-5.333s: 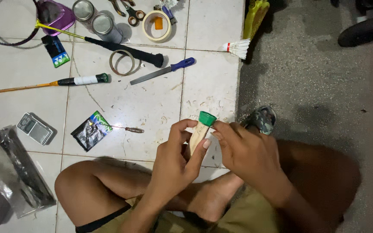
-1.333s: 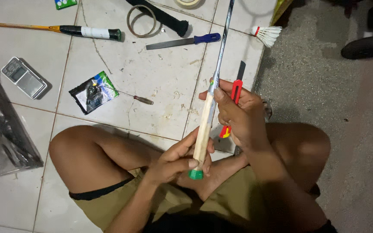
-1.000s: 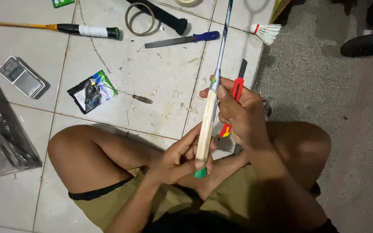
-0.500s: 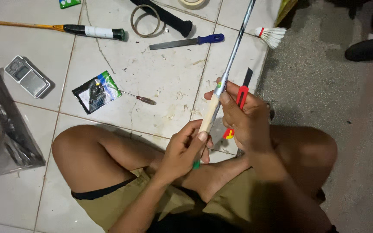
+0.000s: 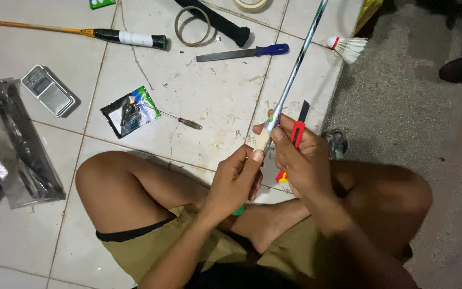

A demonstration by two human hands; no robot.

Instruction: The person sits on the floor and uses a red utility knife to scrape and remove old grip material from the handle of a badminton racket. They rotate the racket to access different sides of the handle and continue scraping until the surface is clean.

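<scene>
Both hands grip a bare wooden racket handle above the crossed legs.

The left hand (image 5: pixel 235 182) is wrapped around the racket handle (image 5: pixel 263 140) near its green butt cap; the right hand (image 5: pixel 300 158) pinches its upper end and also clamps a red utility knife (image 5: pixel 298 130). Beyond the handle on the tiled floor (image 5: pixel 81 160) lie a file (image 5: pixel 241 53), a small screwdriver (image 5: pixel 187 122) and a shuttlecock (image 5: pixel 347 48).

Dim, soft overhead light, faint shadows, perhaps slight motion blur.
</scene>
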